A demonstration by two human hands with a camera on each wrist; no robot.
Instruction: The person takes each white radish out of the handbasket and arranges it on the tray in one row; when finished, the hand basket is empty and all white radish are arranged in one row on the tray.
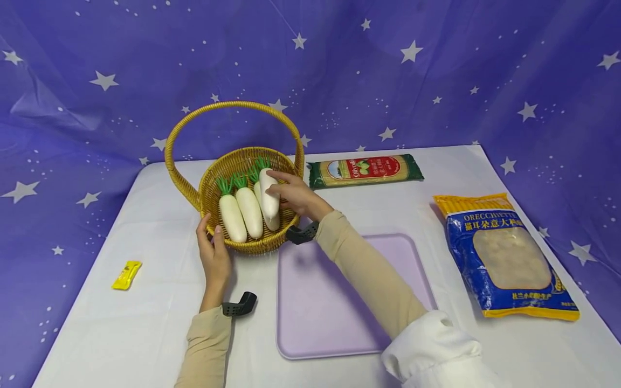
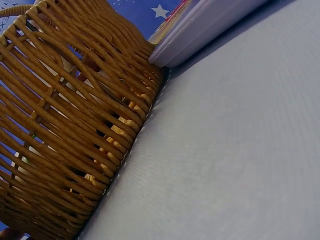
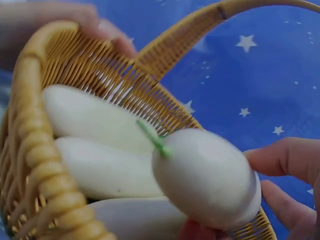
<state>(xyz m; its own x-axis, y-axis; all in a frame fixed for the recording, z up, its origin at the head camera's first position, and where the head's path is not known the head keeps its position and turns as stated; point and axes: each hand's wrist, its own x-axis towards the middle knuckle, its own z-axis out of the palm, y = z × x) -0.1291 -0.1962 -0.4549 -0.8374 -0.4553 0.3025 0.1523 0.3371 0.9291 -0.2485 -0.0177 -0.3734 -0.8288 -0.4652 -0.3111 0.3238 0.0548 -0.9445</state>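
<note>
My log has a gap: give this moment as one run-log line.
right hand: holds white radish | left hand: touches basket | in basket: three other radishes | purple tray: beside basket

Lower radish (image 1: 275, 224): partly hidden under the held radish (image 1: 269, 198), near the right fingers (image 1: 280, 176).
Tray (image 1: 310, 318): partly covered by the forearm (image 1: 375, 269), below the right fingers.
Candy (image 1: 126, 275): print too small to read, left of the left fingers (image 1: 202, 231).

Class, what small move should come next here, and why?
Probably lower the white radish gently into the basket: the right hand holds it raised above three others lying inside, while the left hand touches the basket, perhaps able to steady it.
</note>
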